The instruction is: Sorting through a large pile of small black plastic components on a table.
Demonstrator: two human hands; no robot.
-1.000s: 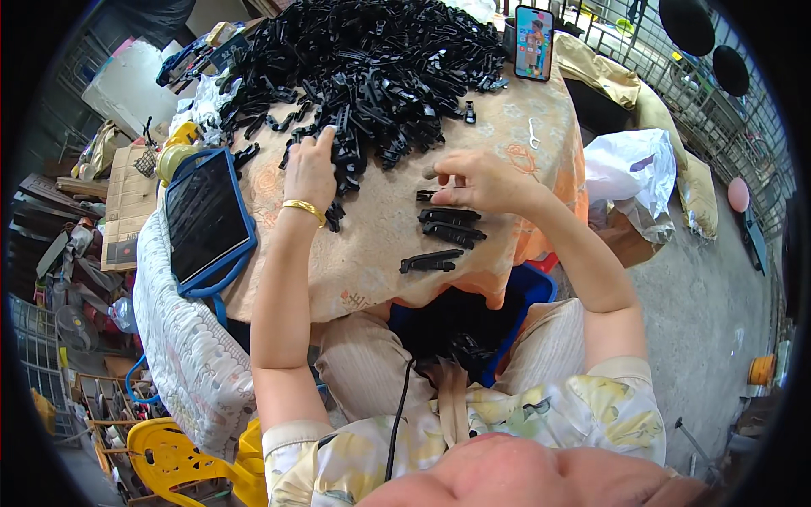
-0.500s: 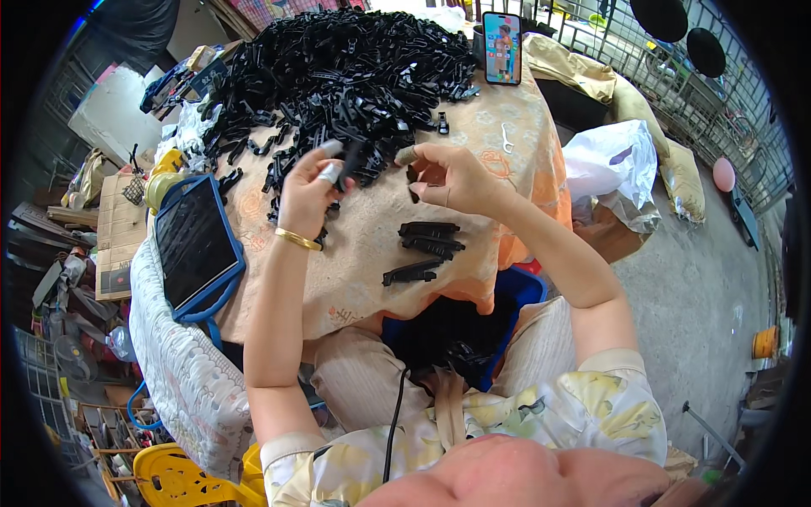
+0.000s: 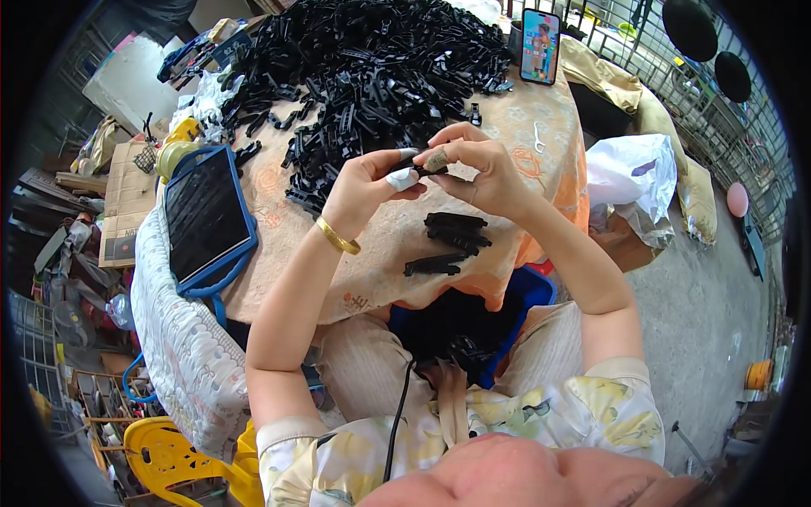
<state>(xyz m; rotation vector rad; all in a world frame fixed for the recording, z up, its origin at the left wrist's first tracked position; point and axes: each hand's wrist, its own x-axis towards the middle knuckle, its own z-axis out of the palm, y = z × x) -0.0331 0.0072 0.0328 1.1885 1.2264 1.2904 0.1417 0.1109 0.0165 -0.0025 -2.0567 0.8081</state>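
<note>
Table (image 3: 541, 144): round, under an orange patterned cloth.
Heap (image 3: 372, 68): a great pile of black plastic clips covered the far half of the table.
Tablet (image 3: 205, 217): dark screen, blue case, lay at the table's left edge.
Left hand (image 3: 365, 188): raised above the table, its fingers (image 3: 404, 178) with a white-taped tip pinched on the small black clip (image 3: 420, 165).
Right hand (image 3: 473, 165): fingers gripped the same clip from the other side.
Finished clips (image 3: 456, 232): a small stack beneath the hands.
Phone (image 3: 541, 46): upright, screen lit.

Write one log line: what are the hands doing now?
left hand: pinching small black plastic part | right hand: pinching same part | below: finished black pieces on table
</note>
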